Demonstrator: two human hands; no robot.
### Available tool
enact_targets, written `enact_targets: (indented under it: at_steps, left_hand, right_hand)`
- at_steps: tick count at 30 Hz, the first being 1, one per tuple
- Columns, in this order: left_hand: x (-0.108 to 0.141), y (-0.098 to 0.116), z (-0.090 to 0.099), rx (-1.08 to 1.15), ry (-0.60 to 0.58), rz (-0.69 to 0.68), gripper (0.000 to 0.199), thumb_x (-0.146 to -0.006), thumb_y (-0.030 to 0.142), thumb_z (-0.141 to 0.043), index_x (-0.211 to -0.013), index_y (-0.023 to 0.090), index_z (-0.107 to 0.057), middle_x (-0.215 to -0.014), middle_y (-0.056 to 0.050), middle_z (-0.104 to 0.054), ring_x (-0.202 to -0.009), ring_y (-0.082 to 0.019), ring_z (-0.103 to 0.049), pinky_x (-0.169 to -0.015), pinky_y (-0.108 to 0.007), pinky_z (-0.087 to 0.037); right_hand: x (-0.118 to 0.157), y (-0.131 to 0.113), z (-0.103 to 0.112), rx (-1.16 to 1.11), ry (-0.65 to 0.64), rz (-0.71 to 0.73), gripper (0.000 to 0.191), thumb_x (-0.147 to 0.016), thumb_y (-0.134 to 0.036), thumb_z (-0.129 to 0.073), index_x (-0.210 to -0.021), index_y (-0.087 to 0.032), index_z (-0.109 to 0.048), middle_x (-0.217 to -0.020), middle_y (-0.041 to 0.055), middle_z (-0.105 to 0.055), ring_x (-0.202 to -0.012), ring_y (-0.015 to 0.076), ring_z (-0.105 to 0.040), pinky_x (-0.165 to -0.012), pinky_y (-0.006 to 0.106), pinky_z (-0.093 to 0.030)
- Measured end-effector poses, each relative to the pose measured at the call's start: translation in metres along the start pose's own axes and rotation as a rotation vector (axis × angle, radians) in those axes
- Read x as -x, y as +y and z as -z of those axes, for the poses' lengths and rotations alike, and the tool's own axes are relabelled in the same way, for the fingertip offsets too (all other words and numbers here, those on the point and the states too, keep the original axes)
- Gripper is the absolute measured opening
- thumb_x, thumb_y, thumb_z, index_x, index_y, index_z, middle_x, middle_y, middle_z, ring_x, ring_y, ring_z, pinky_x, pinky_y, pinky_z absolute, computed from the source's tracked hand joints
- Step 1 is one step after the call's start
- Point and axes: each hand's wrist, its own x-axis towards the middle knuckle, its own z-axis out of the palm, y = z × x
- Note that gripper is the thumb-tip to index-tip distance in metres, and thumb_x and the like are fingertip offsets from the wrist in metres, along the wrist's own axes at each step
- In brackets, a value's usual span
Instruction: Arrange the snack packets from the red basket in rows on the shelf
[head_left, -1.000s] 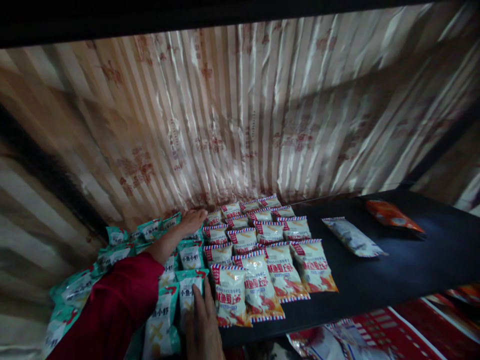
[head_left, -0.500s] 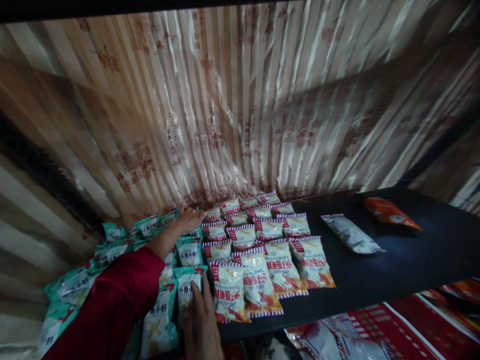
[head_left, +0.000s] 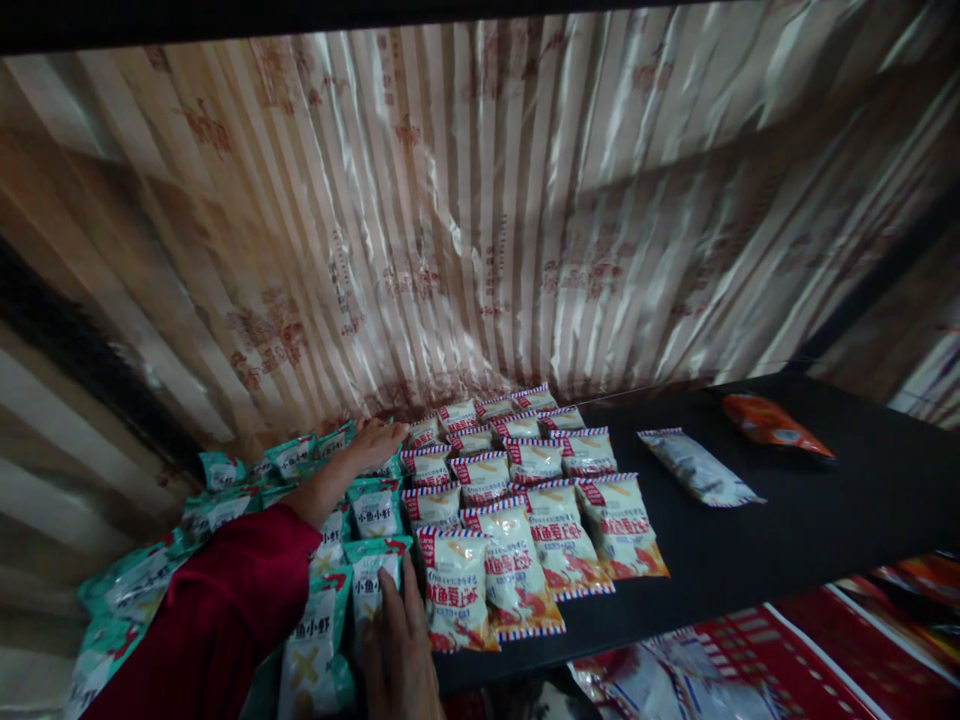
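My left hand, in a dark red sleeve, reaches over teal snack bags and rests on one at the back, fingers stretched towards the white bags. Low in the view, my right hand has its fingers spread against a front teal bag; its thumb does not show. Just right of both hands, white snack bags with striped edges stand in several rows.
On the black shelf to the right lie a white bag and an orange bag. Behind rises a wrinkled striped sheet. Red baskets with packets sit below the front edge.
The view has shifted slightly. Both hands stay at nearly the same places on the teal bags.
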Motion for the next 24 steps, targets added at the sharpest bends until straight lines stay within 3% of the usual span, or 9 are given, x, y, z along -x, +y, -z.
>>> enact_targets:
  at_steps: [8,14,19,21,24]
  left_hand:
    - [-0.002,0.017,0.005,0.076,0.034,-0.004,0.045,-0.093,0.037,-0.016,-0.102,0.024,-0.058,-0.108,-0.003,-0.065,-0.106,-0.022,-0.054,-0.098,-0.043,-0.029]
    - [0.014,0.032,0.015,0.125,0.177,0.044,0.042,-0.093,0.033,-0.022,-0.114,0.020,-0.056,-0.124,-0.005,-0.058,-0.124,-0.023,-0.039,-0.106,-0.043,-0.023]
    - [0.054,0.058,0.027,0.188,0.260,-0.032,0.036,-0.088,0.025,-0.036,-0.116,0.017,-0.057,-0.127,-0.004,-0.055,-0.130,-0.020,-0.032,-0.111,-0.035,-0.021]
    - [0.080,0.073,0.033,0.270,0.255,-0.078,0.035,-0.086,0.020,-0.037,-0.111,0.017,-0.060,-0.124,-0.005,-0.057,-0.126,-0.018,-0.038,-0.110,-0.033,-0.025]
    - [0.126,0.096,0.033,0.448,0.276,-0.007,0.036,-0.085,0.021,-0.035,-0.111,0.020,-0.061,-0.122,-0.004,-0.058,-0.117,-0.017,-0.048,-0.105,-0.032,-0.035]
  right_hand:
    - [-0.002,-0.006,0.004,-0.019,-0.012,-0.001,0.044,-0.088,-0.022,-0.041,-0.131,-0.021,-0.045,-0.147,0.0114,-0.029,-0.131,0.0266,-0.036,-0.099,0.039,-0.043]
    - [-0.003,0.000,0.007,-0.011,-0.055,0.053,0.046,-0.087,-0.023,-0.043,-0.134,-0.023,-0.041,-0.148,0.0106,-0.027,-0.131,0.0276,-0.034,-0.100,0.041,-0.042]
    - [-0.004,0.002,0.009,-0.018,-0.064,0.069,0.047,-0.087,-0.019,-0.043,-0.134,-0.021,-0.041,-0.148,0.0116,-0.026,-0.131,0.0274,-0.034,-0.100,0.041,-0.041]
    - [-0.005,0.002,0.009,-0.010,-0.076,0.071,0.047,-0.087,-0.019,-0.043,-0.133,-0.020,-0.042,-0.147,0.0124,-0.028,-0.131,0.0277,-0.035,-0.100,0.041,-0.042]
    - [-0.006,0.003,0.007,-0.022,-0.065,0.085,0.048,-0.086,-0.020,-0.043,-0.134,-0.020,-0.041,-0.145,0.0128,-0.034,-0.130,0.0273,-0.037,-0.099,0.040,-0.043]
